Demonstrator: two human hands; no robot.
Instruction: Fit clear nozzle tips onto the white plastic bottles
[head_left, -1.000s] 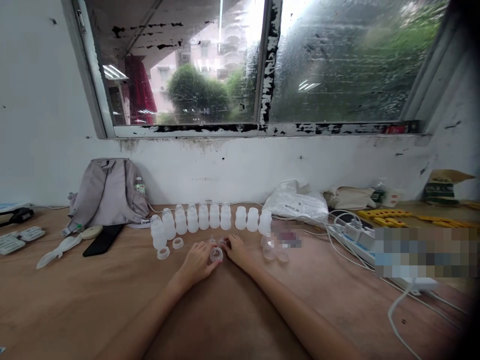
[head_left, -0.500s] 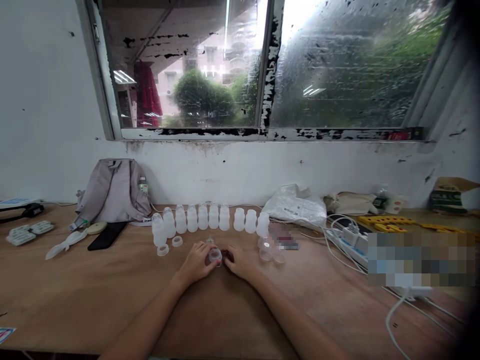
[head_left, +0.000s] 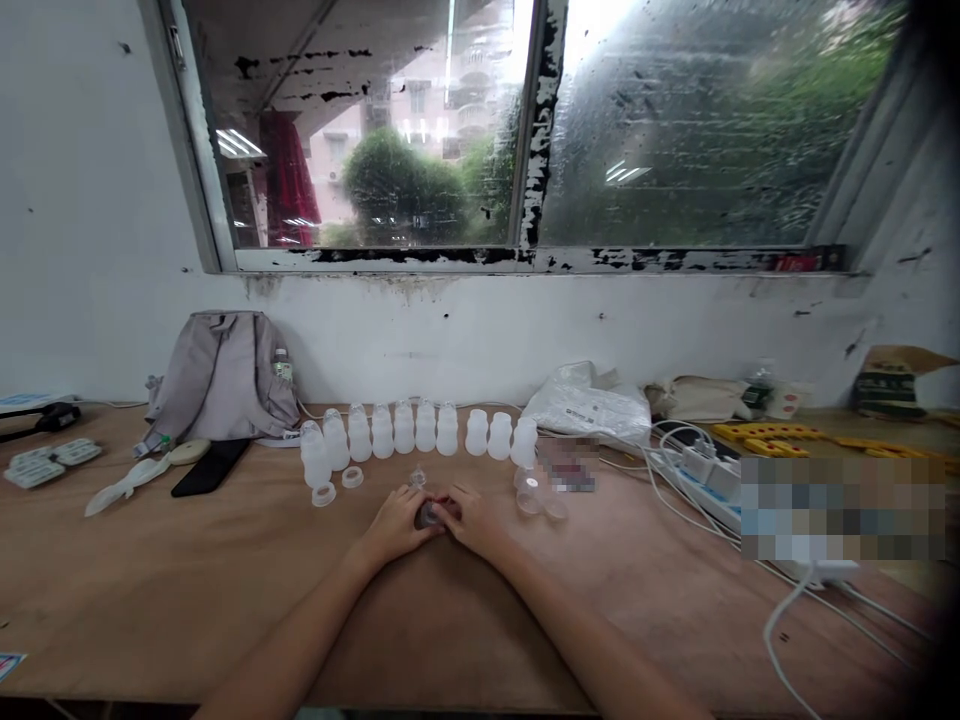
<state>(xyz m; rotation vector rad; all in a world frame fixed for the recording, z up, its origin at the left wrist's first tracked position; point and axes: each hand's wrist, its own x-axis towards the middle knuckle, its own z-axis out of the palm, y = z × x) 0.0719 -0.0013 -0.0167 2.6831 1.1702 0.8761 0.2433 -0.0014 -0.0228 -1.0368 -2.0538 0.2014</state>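
Between my two hands is a clear round bottle piece (head_left: 428,514), mostly covered by fingers. My left hand (head_left: 401,522) is closed around its left side. From the right, my right hand (head_left: 466,516) pinches its edge with thumb and fingers. A clear bottle nipple (head_left: 418,477) stands on the table just beyond my fingertips. Farther back, frosted baby bottles (head_left: 404,430) form a curved row, several with clear tops. Three open bottles (head_left: 500,437) stand at the row's right end. Two translucent rings (head_left: 352,478) lie at left, and several clear caps (head_left: 529,501) at right.
A grey backpack (head_left: 225,375) leans on the wall, with a black phone-like slab (head_left: 211,468) before it. Behind the bottles at right lies a plastic bag (head_left: 589,405). White cables and a power strip (head_left: 701,490) run along the right side, near yellow parts (head_left: 772,438).
My right hand has moved left, and its fingers have closed onto the clear round piece. The left hand keeps its hold. The view has shifted slightly.
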